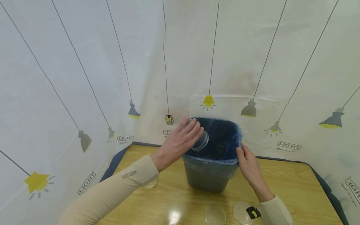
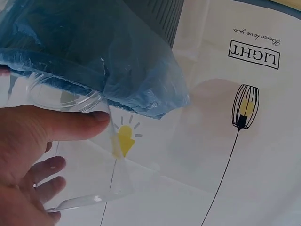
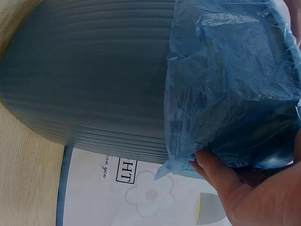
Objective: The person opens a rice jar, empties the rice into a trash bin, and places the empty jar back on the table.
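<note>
My left hand (image 1: 180, 140) holds a clear plastic jar (image 1: 201, 142) tilted, its open mouth over the left part of a grey trash bin (image 1: 206, 178). In the left wrist view, thumb and fingers curl round the jar (image 2: 87, 172), and its threaded neck meets the blue liner's edge. A few tiny specks show below the mouth in the head view. The blue plastic liner (image 3: 202, 70) is folded over the bin's rim. At the rim's right side, my right hand (image 1: 251, 167) grips liner and edge, thumb outside; its other fingers are partly hidden.
Two clear round lids or dishes, one left (image 1: 215, 215) and one right (image 1: 240, 212), lie on the wooden table (image 1: 289, 187) near its front. Another clear round item (image 1: 152, 184) is partly hidden by the left sleeve. Lamp-printed white sheeting (image 1: 191, 62) encloses the back and sides.
</note>
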A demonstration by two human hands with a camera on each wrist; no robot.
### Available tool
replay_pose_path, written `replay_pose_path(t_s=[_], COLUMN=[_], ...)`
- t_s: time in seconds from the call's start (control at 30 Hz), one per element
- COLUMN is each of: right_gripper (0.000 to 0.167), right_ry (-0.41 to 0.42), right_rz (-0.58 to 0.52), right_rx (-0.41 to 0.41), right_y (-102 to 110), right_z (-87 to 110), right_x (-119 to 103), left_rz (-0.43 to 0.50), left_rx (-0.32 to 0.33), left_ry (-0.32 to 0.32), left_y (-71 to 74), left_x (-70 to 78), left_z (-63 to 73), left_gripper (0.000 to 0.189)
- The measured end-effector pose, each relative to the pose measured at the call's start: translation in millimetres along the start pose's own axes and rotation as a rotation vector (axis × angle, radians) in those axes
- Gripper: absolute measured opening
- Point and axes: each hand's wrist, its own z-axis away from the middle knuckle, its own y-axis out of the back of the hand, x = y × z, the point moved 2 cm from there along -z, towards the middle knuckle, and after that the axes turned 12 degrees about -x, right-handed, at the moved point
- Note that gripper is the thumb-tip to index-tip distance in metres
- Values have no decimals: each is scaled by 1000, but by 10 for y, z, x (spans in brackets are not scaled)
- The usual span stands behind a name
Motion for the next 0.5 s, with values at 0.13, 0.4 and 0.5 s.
replay_pose_path(t_s=[0.13, 0.4, 0.5], right_gripper=[66, 64, 63], right_ry=[7, 18, 21], right_rz=[10, 16, 21], right_rx=[5, 17, 25], right_y=[-2, -3, 3], right_z=[-2, -14, -20], right_x=[-7, -1, 0], left_rz=[-20, -54, -52], left_rx=[18, -28, -74], left_ry=[-16, -34, -38], left_y=[0, 4, -3], left_x=[-5, -7, -10], left_z=[-5, -5, 2], left_gripper=[65, 69, 73])
